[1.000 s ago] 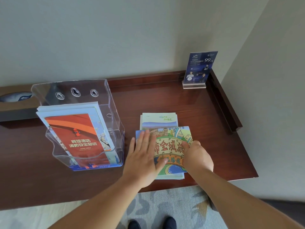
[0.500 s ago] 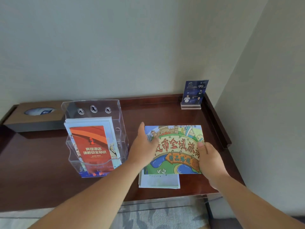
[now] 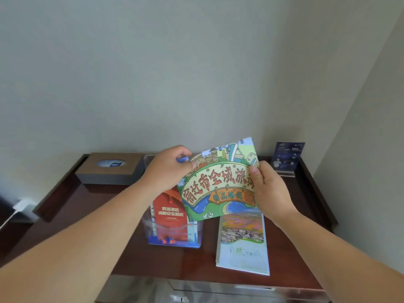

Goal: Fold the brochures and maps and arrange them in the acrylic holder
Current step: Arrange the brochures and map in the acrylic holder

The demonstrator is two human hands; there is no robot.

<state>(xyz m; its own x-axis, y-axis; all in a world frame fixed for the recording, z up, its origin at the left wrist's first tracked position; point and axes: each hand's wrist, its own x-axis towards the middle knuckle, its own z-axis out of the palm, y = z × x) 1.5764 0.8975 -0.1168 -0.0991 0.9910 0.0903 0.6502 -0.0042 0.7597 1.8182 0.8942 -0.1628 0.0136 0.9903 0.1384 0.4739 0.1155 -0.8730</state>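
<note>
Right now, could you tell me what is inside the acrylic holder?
The acrylic holder shows a red brochure standing in front. The lifted cartoon map and the left hand cover its upper part, so anything behind it is hidden.

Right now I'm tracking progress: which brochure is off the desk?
The cartoon city map, held in the air by both hands; the red brochure sits in the holder, the landscape one lies flat.

hotel room | desk, tissue box, promo card, brochure holder
</note>
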